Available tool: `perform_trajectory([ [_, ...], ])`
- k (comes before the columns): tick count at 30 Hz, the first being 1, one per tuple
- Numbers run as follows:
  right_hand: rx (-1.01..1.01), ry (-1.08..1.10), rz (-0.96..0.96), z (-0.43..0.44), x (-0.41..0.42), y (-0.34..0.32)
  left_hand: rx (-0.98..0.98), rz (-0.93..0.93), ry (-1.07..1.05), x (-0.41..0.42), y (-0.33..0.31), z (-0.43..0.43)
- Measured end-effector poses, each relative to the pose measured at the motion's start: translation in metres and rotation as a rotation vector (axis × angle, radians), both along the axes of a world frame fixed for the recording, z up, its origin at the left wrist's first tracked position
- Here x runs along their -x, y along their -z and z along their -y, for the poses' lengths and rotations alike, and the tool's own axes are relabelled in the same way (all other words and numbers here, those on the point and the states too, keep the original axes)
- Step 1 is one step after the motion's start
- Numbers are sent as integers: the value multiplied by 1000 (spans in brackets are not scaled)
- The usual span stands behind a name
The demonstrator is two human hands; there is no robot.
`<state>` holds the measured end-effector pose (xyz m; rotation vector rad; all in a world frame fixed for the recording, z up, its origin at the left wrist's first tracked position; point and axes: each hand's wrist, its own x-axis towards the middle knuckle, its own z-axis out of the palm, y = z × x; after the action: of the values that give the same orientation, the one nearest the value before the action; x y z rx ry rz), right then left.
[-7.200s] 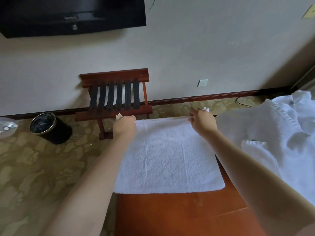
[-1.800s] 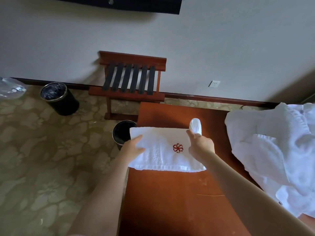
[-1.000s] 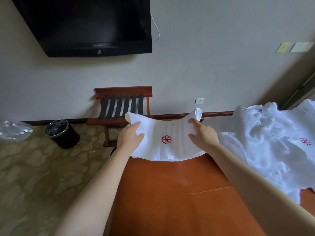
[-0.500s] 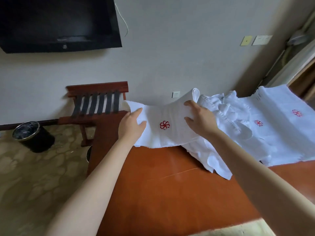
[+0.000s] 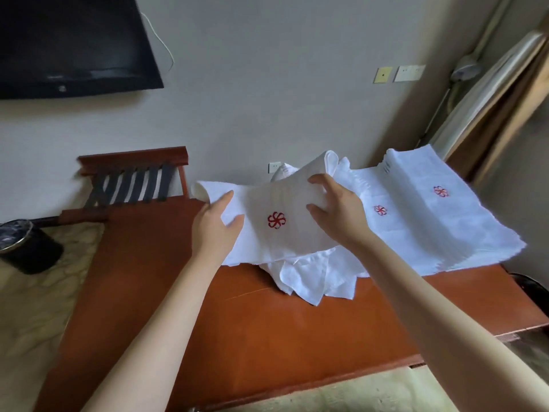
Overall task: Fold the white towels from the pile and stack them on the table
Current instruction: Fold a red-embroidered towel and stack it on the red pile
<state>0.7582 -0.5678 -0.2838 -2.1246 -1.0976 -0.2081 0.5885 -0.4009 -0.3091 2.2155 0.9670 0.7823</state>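
Observation:
I hold a folded white towel (image 5: 276, 233) with a red flower emblem above the orange-brown table (image 5: 237, 337). My left hand (image 5: 218, 227) grips its left end and my right hand (image 5: 335, 215) grips its right end. The towel hangs over the loose pile of unfolded white towels (image 5: 315, 281), which it partly hides. To the right lie folded white towels (image 5: 430, 215) with red emblems, stacked on the table's far right.
A wooden luggage rack (image 5: 133, 179) stands against the wall behind the table's left end. A black bin (image 5: 26, 248) sits on the patterned floor at left. A black TV (image 5: 68, 43) hangs on the wall. Curtains (image 5: 499, 93) hang at right.
Both hands have lifted the folded towel off the table's left part and carried it right, over the loose pile, towards the folded towels. The view has swung right.

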Motion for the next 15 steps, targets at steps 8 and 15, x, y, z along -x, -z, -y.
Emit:
perform_trajectory([
  [8, -83, 64, -83, 91, -55, 6, 5, 46, 23, -48, -7, 84],
  [15, -13, 120, -92, 150, -106, 14, -9, 118, 79, -112, 4, 138],
])
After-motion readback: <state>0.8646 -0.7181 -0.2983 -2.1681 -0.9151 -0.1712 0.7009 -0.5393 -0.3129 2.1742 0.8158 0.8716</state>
